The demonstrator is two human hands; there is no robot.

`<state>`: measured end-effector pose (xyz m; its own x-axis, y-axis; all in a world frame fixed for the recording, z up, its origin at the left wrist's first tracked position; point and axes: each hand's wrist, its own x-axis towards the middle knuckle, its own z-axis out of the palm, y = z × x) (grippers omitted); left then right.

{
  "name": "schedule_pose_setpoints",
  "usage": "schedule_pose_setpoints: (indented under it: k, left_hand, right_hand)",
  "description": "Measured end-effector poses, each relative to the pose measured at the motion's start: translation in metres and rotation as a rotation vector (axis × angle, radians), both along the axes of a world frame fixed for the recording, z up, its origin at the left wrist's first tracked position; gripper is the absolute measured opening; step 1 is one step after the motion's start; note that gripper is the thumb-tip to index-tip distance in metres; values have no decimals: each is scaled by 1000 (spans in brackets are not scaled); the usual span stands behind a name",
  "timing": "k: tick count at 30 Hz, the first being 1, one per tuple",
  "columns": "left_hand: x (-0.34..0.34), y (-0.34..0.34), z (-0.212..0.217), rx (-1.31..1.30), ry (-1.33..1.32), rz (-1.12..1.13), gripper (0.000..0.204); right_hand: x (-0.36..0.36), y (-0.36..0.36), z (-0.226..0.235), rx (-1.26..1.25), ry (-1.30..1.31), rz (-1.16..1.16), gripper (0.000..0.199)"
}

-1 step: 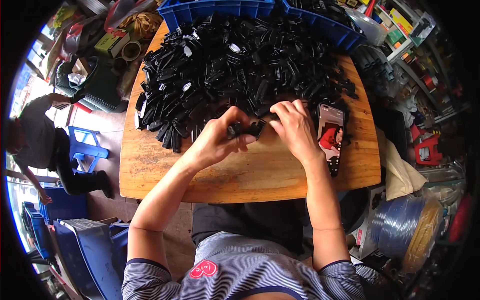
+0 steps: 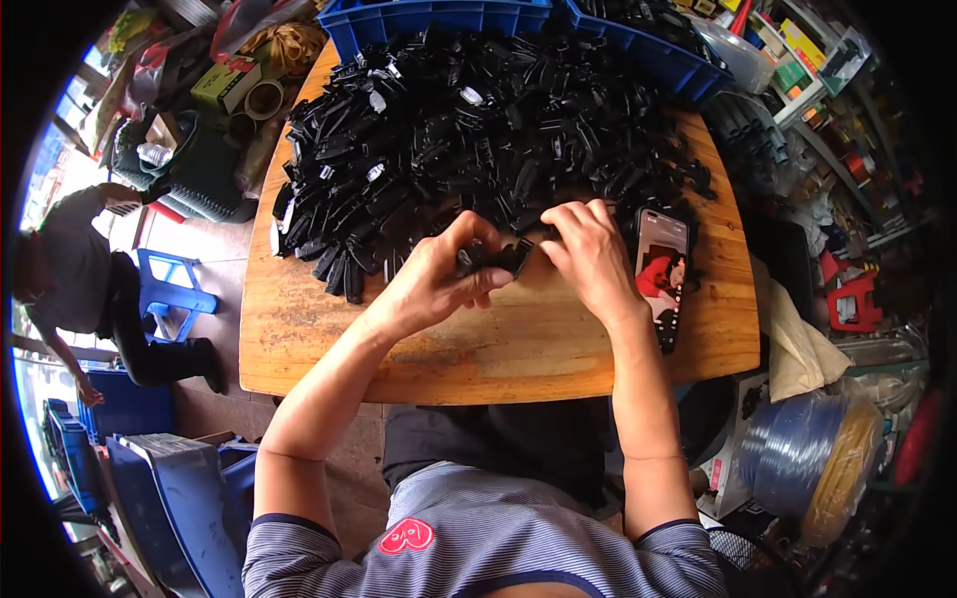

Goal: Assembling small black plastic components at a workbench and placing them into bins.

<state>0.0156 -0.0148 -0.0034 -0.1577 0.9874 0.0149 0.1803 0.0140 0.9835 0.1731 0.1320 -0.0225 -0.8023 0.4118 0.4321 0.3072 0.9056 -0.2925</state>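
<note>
My left hand (image 2: 444, 271) is closed round a small black plastic part (image 2: 520, 255), whose end juts out past the thumb towards the right. The rest of the part is hidden by the fingers. A short way to the right, my right hand (image 2: 590, 249) has its fingers bent and drawn together at the near edge of the heap. What its fingertips hold, if anything, is hidden. Beyond both hands, a big heap of black plastic parts (image 2: 449, 130) covers the far half of the wooden table (image 2: 478, 354).
A lit phone (image 2: 660, 274) lies beside my right hand. Blue crates (image 2: 439, 18) stand along the table's far edge. To the left are a blue stool (image 2: 174, 289) and another person (image 2: 75, 269). Packed shelves (image 2: 827, 110) and a wrapped coil of tubing (image 2: 797, 444) stand at the right.
</note>
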Motion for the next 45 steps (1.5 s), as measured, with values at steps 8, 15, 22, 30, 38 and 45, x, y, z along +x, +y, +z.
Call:
schedule_pose_setpoints:
  k: [8,15,22,30,38,45]
  left_hand:
    - [-1,4,-7,-22,-157,-76,39]
    - [-1,2,-3,-65,-48,-5,40]
    - [0,3,-3,21,30,26,41]
    - [-3,0,-5,213,287,32,37]
    - [3,-4,2,-28,-231,25,34]
    - [23,5,-7,-9,-454,-79,46]
  right_hand:
    - [4,6,6,-33,192,14,15]
    - [1,-17,11,-762,459,83,11]
    - [3,-31,17,-1321,449,270,16]
    - [-1,-33,15,-1662,345,336,18]
    - [-7,-47,12,-1207,414,405,36]
    - [-13,-44,8,-622,493,216,24]
